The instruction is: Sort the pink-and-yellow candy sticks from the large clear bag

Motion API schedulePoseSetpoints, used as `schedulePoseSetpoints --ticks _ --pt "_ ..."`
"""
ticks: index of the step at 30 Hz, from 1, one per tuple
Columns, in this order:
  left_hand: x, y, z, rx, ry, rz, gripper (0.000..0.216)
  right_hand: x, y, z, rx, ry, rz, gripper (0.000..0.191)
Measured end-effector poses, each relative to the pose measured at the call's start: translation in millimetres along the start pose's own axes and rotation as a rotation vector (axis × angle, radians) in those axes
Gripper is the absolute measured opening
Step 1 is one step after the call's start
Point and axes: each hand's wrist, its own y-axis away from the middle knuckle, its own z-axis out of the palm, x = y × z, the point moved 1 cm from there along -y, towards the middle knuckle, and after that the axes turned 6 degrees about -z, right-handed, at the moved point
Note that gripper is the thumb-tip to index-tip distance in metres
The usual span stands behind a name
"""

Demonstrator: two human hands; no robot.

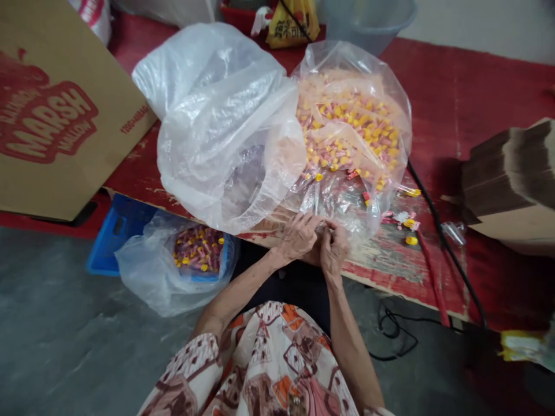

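My left hand [299,236] and my right hand [333,248] meet at the near edge of a worn red board [390,260]. Both have their fingers pinched together on a small clear wrapper I cannot make out well. Just beyond them lies a big clear plastic bag [351,115] full of small pink and yellow wrapped candies. To its left sits a second large clear bag [217,115], crumpled and mostly empty. A few loose candies [410,222] lie on the board to the right of my hands.
A blue crate [113,231] lined with a plastic bag of candies [197,248] stands on the grey floor at my left. A marshmallow cardboard box [56,110] leans far left. Stacked cardboard [511,173] is at right. A black cable [433,219] crosses the board.
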Motion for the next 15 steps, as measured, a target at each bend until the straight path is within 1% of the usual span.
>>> schedulePoseSetpoints --ticks 2,3,4,6,8,10,12,15 --pt "-4.1 0.6 -0.5 -0.05 0.014 0.041 0.042 0.4 -0.9 -0.6 0.007 0.033 0.007 0.042" --pt "-5.4 1.2 -1.2 -0.055 0.034 0.066 0.043 0.4 -1.1 -0.7 0.011 0.045 0.007 0.043" --pt "-6.3 2.2 -2.3 -0.037 0.056 0.082 0.044 0.3 -1.0 -0.8 0.013 0.056 0.008 0.043" --pt "-8.2 5.7 -4.6 0.049 0.089 0.081 0.046 0.0 0.1 -0.9 0.015 0.078 0.011 0.044" --pt "-12.1 11.1 -4.7 0.137 0.1 0.036 0.045 -0.1 0.9 -1.4 0.01 0.094 0.022 0.043" --pt "-18.4 17.0 -0.6 0.166 0.095 -0.003 0.042 0.6 -2.4 -1.9 -0.003 0.097 0.027 0.042" --pt "-25.6 21.8 6.7 0.151 0.082 -0.004 0.038 2.0 -14.4 -1.1 -0.033 0.094 0.012 0.041" --pt "-33.8 25.9 17.3 0.158 0.077 0.032 0.034 4.8 -52.1 6.8 -0.064 0.1 -0.051 0.041"
